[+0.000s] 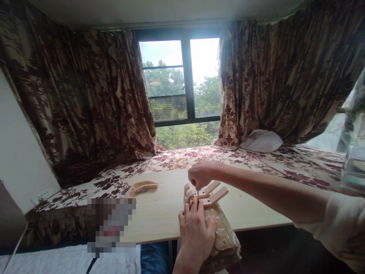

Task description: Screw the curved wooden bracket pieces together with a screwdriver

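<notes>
Curved light-wood pieces (218, 195) with dark holes lie on a package wrapped in brown tape (225, 238), at the near edge of a pale wooden board (159, 224). My left hand (196, 232) rests over the package, its fingers spread and their tips at the wood pieces. Above them, my right hand (202, 175) is closed around the top of a thin upright tool (198, 195), whose lower end reaches down by my left fingertips. The tool's tip is hidden. Another curved wood piece (145, 185) lies on the board to the left.
A blurred-out item (111, 228) sits at the board's left edge. Behind the board is a floral-covered ledge (176, 158) with a white bag (261, 140) on it, below a window and patterned curtains. A clear plastic container (354, 167) stands at the far right.
</notes>
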`<state>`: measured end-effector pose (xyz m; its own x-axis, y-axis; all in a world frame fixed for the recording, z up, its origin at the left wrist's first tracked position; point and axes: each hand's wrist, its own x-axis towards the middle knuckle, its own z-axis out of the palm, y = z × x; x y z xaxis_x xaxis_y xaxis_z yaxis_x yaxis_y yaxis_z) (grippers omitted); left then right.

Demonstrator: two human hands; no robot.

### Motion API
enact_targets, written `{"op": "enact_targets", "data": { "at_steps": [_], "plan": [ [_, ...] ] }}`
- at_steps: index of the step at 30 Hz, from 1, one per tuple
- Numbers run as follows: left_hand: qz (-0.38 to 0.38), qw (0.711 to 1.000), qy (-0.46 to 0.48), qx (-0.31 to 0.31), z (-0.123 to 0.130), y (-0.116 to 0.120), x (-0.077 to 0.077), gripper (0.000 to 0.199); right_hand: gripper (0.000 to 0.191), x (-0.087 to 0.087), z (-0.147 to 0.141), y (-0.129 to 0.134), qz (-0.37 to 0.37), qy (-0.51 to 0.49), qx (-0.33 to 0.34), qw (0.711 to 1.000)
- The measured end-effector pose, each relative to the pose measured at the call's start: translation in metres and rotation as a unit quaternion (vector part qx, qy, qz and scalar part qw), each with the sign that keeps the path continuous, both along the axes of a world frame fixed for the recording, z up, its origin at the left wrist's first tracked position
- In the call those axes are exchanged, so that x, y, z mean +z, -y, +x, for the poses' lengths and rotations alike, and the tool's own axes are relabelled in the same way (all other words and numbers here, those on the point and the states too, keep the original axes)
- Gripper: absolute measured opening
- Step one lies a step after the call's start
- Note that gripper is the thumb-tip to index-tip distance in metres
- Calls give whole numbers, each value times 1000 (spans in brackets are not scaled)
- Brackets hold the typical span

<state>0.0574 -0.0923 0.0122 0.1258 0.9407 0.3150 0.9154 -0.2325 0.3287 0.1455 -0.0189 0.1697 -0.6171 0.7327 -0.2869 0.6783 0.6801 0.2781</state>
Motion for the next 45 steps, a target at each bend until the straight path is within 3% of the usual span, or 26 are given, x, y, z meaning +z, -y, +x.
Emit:
{"op": "enact_targets", "data": {
  "at_steps": [17,33,40,45],
  "plan": [
    [-3,1000,1,3,0,0,-1,57,29,14,2,-11,-60,-5,-19,998],
    [0,1000,8,3,0,-1,-3,56,30,13,1,-15,-109,2,-30,994],
    [6,1000,9,-2,0,-1,-2,55,31,7,1,-16,-81,-7,-51,995],
    [11,1000,10,0,0,-1,-3,55,35,12,4,-16,-81,-33,-47,995]
  ]
}}
